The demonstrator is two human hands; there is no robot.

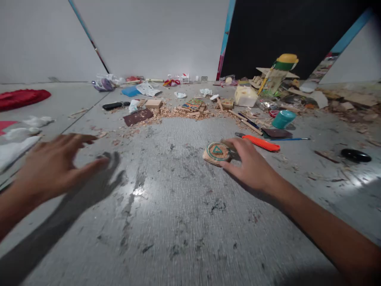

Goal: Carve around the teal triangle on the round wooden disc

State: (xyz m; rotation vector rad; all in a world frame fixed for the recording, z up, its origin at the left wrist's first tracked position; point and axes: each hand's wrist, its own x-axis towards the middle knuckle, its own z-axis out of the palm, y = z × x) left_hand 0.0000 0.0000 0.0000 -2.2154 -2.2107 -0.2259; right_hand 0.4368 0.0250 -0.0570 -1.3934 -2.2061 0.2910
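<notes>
A small rounded wooden piece (216, 151) rests on the grey work surface (178, 198). Its top carries a green triangle inside a green ring. My right hand (248, 163) grips its right edge, thumb at the near side and fingers at the far side; the fingertips are partly hidden. Over at the left, my left hand (56, 163) hovers above the surface with fingers spread, holding nothing, its shadow falling beside it. Just beyond my right hand lies an orange-handled cutter (262, 143).
Wood shavings (178, 113) lie in a band across the back, among wooden blocks (153, 104) and brown sandpaper (138, 117). At the right are a teal jar (283, 119), pencils (245, 122), a yellow-capped bottle (281, 73) and a black oval object (355, 155). White cotton (22, 133) lies left.
</notes>
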